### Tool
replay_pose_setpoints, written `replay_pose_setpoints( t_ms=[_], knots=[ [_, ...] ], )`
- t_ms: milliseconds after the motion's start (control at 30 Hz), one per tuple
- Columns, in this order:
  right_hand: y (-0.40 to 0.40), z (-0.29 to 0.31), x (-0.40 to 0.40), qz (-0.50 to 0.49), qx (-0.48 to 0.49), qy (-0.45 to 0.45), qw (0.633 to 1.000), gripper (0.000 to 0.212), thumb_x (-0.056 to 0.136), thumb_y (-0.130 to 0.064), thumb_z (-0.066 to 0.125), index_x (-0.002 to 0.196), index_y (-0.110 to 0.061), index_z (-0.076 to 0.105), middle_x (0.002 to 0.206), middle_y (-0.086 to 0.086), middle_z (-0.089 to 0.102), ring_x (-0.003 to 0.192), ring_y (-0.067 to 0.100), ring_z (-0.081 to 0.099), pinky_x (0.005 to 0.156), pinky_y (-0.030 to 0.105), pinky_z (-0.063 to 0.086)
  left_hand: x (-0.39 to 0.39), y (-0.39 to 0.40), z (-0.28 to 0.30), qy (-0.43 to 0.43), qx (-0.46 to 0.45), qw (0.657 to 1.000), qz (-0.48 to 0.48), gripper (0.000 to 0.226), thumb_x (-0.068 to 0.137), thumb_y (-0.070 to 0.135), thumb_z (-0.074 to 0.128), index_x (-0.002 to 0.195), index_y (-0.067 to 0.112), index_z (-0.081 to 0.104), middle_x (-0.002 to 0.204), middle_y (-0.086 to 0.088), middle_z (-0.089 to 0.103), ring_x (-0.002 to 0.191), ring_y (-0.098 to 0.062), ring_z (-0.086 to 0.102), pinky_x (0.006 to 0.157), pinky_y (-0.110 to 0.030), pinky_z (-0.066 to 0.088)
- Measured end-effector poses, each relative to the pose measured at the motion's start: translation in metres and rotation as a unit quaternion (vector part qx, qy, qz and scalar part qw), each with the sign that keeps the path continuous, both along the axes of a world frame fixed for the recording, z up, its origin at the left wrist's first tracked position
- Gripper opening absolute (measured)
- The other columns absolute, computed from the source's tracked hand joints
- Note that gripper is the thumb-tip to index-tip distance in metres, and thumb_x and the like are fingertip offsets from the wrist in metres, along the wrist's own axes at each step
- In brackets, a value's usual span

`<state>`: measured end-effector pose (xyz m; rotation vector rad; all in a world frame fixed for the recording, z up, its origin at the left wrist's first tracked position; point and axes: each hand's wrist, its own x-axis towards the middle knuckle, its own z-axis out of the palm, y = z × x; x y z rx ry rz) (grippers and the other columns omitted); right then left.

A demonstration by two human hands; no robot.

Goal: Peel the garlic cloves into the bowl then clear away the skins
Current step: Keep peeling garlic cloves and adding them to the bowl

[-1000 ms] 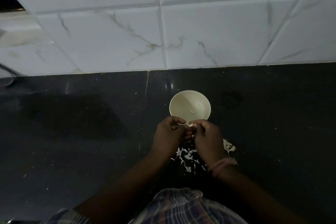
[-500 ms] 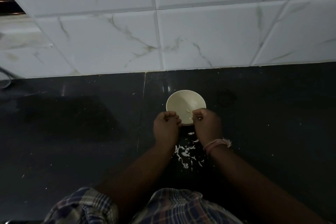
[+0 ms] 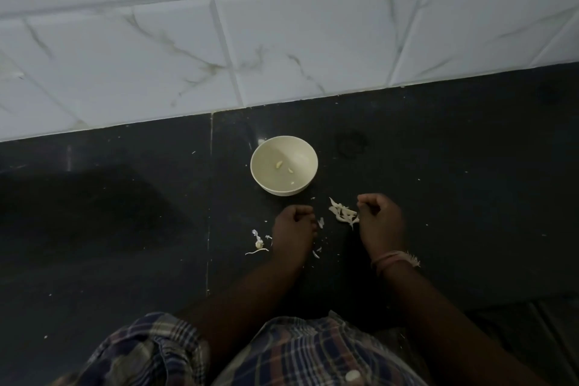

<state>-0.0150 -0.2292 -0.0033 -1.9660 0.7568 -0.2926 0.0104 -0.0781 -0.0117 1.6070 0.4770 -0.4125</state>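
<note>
A small cream bowl (image 3: 298, 156) stands on the dark counter (image 3: 125, 213), with a few peeled garlic cloves (image 3: 278, 164) lying in its bottom. My left hand (image 3: 293, 230) rests on the counter just in front of the bowl. Its fingers are curled into a fist and nothing shows in them. My right hand (image 3: 380, 221) lies to the right, also curled, with its thumb side against a pile of white garlic skins (image 3: 343, 215). More skin scraps (image 3: 258, 243) lie left of my left hand. A few flakes lie between the two hands.
A white marble-patterned tiled wall (image 3: 282, 41) rises behind the counter. A seam in the counter (image 3: 209, 213) runs front to back, left of the bowl. My checked shirt (image 3: 297, 351) fills the bottom. A thread band (image 3: 393, 258) circles my right wrist.
Both hands have drawn back from the bowl's rim and moved apart. The bowl now holds more cloves, and the skin pile lies uncovered between my hands.
</note>
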Motion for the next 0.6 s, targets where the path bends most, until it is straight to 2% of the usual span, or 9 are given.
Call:
replay_pose_setpoints(
  t_ms=[100, 200, 267, 333, 400, 533, 600],
  knots=[
    [-0.006, -0.004, -0.012, 0.032, -0.032, 0.008, 0.999, 0.014, 0.098, -0.011, 0.061, 0.103, -0.018, 0.071, 0.097, -0.01, 0.066, 0.095, 0.008, 0.064, 0.073, 0.009, 0.041, 0.0, -0.002, -0.003, -0.029, 0.08, 0.996, -0.03, 0.017, 0.087, 0.022, 0.06, 0.099, 0.025, 0.071, 0.087, 0.003, 0.074, 0.076, -0.017, 0.071, 0.077, -0.042, 0.061],
    [0.006, -0.01, -0.017, 0.121, -0.076, -0.006, 0.99, 0.014, 0.095, -0.007, 0.063, 0.099, -0.014, 0.073, 0.098, -0.003, 0.07, 0.093, 0.009, 0.063, 0.076, 0.012, 0.041, 0.004, 0.003, 0.003, -0.069, 0.162, 0.984, -0.014, 0.026, 0.086, 0.013, 0.06, 0.106, 0.023, 0.073, 0.101, 0.009, 0.074, 0.097, -0.016, 0.07, 0.091, -0.037, 0.056],
    [0.019, -0.017, -0.013, 0.178, -0.122, -0.028, 0.976, 0.012, 0.09, -0.003, 0.066, 0.095, -0.009, 0.075, 0.095, 0.005, 0.072, 0.091, 0.017, 0.065, 0.079, 0.019, 0.042, 0.008, 0.012, 0.005, -0.08, 0.221, 0.972, -0.018, 0.033, 0.089, 0.008, 0.057, 0.116, 0.018, 0.073, 0.111, 0.001, 0.072, 0.106, -0.019, 0.067, 0.095, -0.035, 0.052],
    [0.029, -0.025, -0.005, 0.212, -0.154, -0.018, 0.965, 0.01, 0.089, -0.003, 0.066, 0.091, -0.008, 0.074, 0.091, 0.01, 0.071, 0.089, 0.025, 0.064, 0.083, 0.032, 0.046, 0.014, 0.02, 0.002, -0.098, 0.272, 0.956, -0.058, 0.035, 0.091, 0.01, 0.057, 0.12, 0.018, 0.074, 0.117, -0.008, 0.072, 0.109, -0.025, 0.067, 0.095, -0.037, 0.053],
    [0.035, -0.031, 0.002, 0.226, -0.17, 0.012, 0.959, 0.009, 0.091, -0.007, 0.064, 0.089, -0.007, 0.072, 0.09, 0.013, 0.068, 0.09, 0.029, 0.062, 0.082, 0.037, 0.044, 0.016, 0.024, 0.001, -0.124, 0.311, 0.935, -0.114, 0.032, 0.094, 0.016, 0.059, 0.122, 0.02, 0.074, 0.12, -0.009, 0.07, 0.11, -0.028, 0.066, 0.093, -0.036, 0.053],
    [0.038, -0.036, 0.002, 0.268, -0.203, 0.036, 0.941, 0.007, 0.091, -0.008, 0.063, 0.087, -0.004, 0.066, 0.093, 0.017, 0.062, 0.091, 0.032, 0.058, 0.074, 0.031, 0.028, 0.021, 0.028, 0.002, -0.169, 0.372, 0.894, -0.185, 0.023, 0.096, 0.034, 0.063, 0.116, 0.031, 0.076, 0.119, -0.004, 0.065, 0.106, -0.025, 0.065, 0.083, -0.031, 0.047],
    [0.04, -0.035, 0.001, 0.291, -0.22, 0.024, 0.931, 0.008, 0.089, -0.007, 0.065, 0.082, -0.005, 0.063, 0.09, 0.017, 0.06, 0.085, 0.032, 0.056, 0.073, 0.033, 0.032, 0.023, 0.031, 0.002, -0.175, 0.388, 0.882, -0.2, 0.022, 0.096, 0.036, 0.063, 0.114, 0.032, 0.076, 0.118, -0.003, 0.065, 0.104, -0.025, 0.066, 0.08, -0.031, 0.046]
  ],
)
